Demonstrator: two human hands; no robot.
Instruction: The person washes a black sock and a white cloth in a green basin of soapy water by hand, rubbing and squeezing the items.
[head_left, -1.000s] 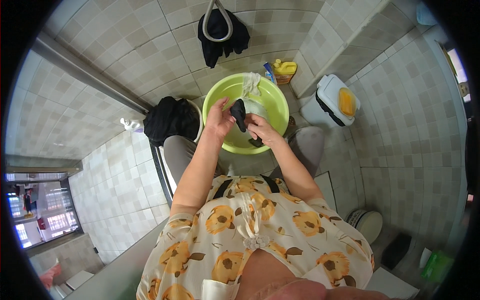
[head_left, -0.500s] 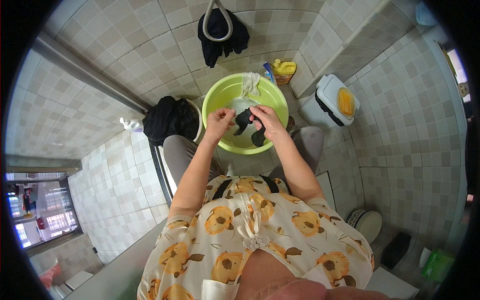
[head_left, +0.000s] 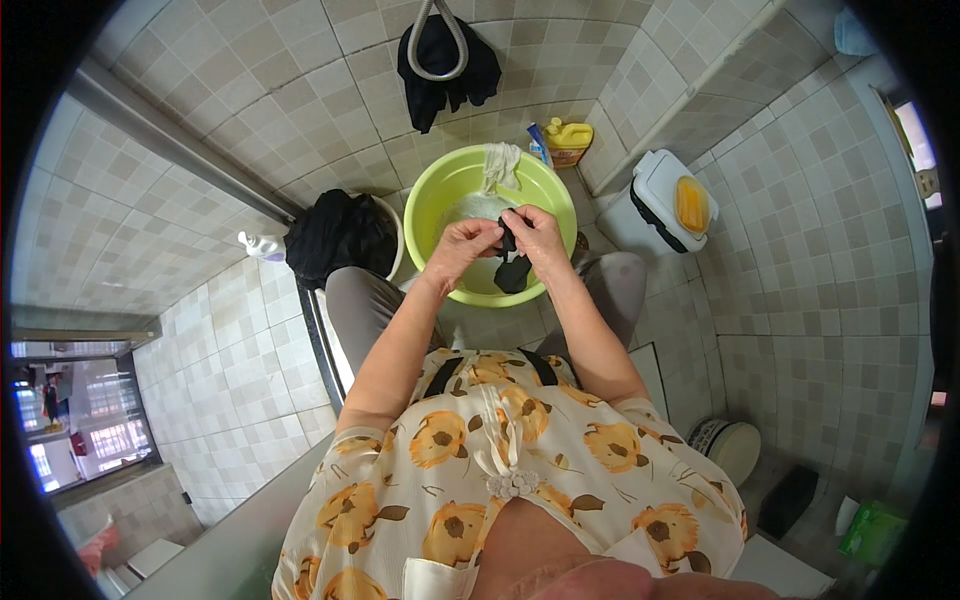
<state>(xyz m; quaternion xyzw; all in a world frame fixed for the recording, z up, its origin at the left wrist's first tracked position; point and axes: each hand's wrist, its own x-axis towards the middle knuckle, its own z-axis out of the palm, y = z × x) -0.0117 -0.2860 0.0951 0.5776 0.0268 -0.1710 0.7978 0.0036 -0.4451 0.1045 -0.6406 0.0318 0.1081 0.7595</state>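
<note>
Over a lime-green basin (head_left: 422, 205) between my knees, both hands meet on a small black cloth (head_left: 513, 275), narrow like a sock. My right hand (head_left: 538, 240) pinches its upper part, and the lower end dangles inside the basin. My left hand (head_left: 463, 248) has thumb and fingers pressed together at the cloth's left edge, close against the right fingertips. Foamy, whitish water (head_left: 480, 207) lies in the basin below. A pale wet cloth (head_left: 501, 168) is draped over the far rim.
Left of the basin, black clothes (head_left: 340, 237) heap over a pale tub, with a white bottle (head_left: 262, 247) beyond. A yellow jug (head_left: 568, 142) stands behind. At right is a white lidded bin (head_left: 660, 200). A shower hose (head_left: 437, 73) and dark cloth (head_left: 450, 95) hang at the wall.
My left hand has moved right to meet my right hand. The black cloth's left part, earlier hanging over the water, is now gathered up between my fingers.
</note>
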